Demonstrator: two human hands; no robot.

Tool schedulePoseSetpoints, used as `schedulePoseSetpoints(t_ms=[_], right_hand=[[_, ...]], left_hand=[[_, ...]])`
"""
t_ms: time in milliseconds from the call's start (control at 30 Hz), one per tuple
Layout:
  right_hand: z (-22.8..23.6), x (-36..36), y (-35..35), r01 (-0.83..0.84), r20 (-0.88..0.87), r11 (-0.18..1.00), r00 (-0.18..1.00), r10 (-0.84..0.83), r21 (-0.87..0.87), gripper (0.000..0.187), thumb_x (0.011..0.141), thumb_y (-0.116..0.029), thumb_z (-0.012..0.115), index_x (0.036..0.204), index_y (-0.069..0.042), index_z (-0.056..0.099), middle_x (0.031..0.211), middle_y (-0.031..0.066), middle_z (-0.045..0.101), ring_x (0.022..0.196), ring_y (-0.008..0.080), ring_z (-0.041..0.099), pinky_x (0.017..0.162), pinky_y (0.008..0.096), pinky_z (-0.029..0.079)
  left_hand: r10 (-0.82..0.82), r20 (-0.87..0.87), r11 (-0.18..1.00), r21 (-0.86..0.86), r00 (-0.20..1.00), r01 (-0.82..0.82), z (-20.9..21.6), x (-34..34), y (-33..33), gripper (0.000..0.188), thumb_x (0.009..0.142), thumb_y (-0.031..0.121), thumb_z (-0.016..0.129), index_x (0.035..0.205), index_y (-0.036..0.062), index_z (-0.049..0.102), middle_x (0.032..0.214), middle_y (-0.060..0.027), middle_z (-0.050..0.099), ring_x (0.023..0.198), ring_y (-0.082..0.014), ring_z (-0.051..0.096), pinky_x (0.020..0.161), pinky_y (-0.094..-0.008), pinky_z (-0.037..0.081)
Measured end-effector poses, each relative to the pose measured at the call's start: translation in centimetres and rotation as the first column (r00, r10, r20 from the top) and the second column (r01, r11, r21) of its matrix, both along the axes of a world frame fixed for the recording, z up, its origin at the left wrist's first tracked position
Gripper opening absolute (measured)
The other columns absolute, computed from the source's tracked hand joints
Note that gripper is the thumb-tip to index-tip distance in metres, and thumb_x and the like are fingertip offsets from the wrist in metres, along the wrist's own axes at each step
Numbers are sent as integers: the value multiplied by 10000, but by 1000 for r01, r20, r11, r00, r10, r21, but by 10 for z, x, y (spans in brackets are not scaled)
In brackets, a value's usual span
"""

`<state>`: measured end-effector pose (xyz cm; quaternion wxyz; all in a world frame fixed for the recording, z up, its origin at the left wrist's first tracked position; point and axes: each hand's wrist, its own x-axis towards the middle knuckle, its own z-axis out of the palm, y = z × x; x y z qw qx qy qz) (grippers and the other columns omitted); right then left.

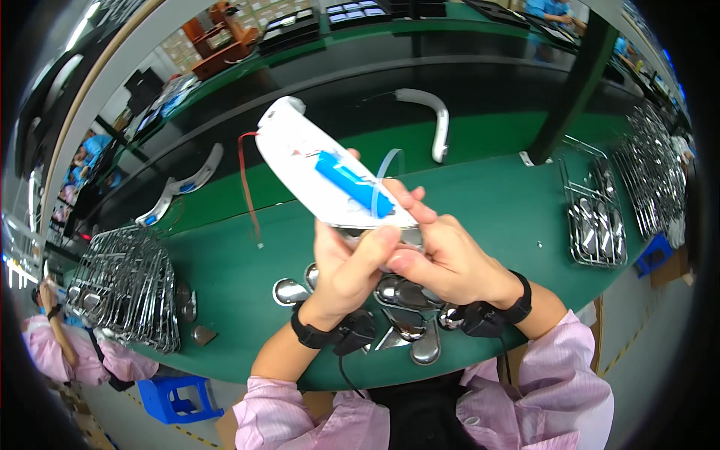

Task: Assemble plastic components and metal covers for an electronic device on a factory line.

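Note:
Both hands hold a white curved plastic housing (296, 161) above the green table. Inside it lies a blue cylinder, probably a battery (345, 180), with a clear strap (379, 180) looping over it. A red wire (244, 176) hangs from the far left side. My left hand (345, 259) grips the near end from the left, its thumb on a shiny metal piece (412, 238) at that end. From the right, my right hand (446, 255) closes on the same end, thumb pressed near the other thumb. Partly hidden below are several shiny spoon-shaped metal pieces (426, 345).
A heap of metal racks (127, 281) stands on the left. At right are a wire basket of shiny parts (596, 225) and more racks (652, 176). White curved pieces (431, 112) lie beyond on the dark belt. A green post (574, 90) rises at right; a person (82, 341) works at far left.

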<state>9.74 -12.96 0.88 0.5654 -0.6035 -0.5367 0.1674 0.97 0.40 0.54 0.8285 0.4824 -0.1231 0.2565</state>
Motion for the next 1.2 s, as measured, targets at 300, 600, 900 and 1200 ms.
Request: schedulePoseSetpoints(t_ms=[300, 600, 900, 1200], right_hand=[[31, 23, -11, 33, 115, 916, 993, 14, -401, 372, 880, -324, 764, 722, -21, 617, 564, 63, 532, 525, 158, 527, 478, 334, 371], [24, 18, -5, 213, 200, 958, 947, -250, 191, 300, 696, -114, 877, 974, -89, 767, 1312, 157, 553, 1130, 253, 566, 995, 395, 452], [9, 7, 0, -18, -561, 997, 826, 54, 69, 75, 824, 55, 765, 874, 34, 714, 1342, 154, 506, 722, 118, 653, 562, 239, 595], [12, 10, 2, 26, -471, 998, 882, 8, 65, 103, 817, -29, 809, 870, 21, 736, 1324, 162, 513, 767, 118, 664, 540, 228, 602]], left_hand=[[17, -86, 993, 118, 996, -7, -3, 4, 6, 556, 952, 49, 573, 1416, 51, 267, 1182, -183, 566, 1060, -285, 659, 1110, -505, 434], [-50, -91, 995, 83, 995, 57, -11, 10, 5, 693, 1057, 593, 131, 1527, 92, 227, 1167, -133, 567, 880, -183, 645, 739, -328, 571], [-103, -231, 979, 147, 967, 140, -2, 3, 0, 628, 1081, 518, 123, 1558, 110, 156, 1046, -109, 549, 665, -125, 576, 537, -246, 530], [-82, -302, 994, 41, 950, 99, -7, 5, -5, 700, 1064, 579, 95, 1315, 31, 452, 893, -106, 590, 602, -162, 604, 519, -272, 537]])
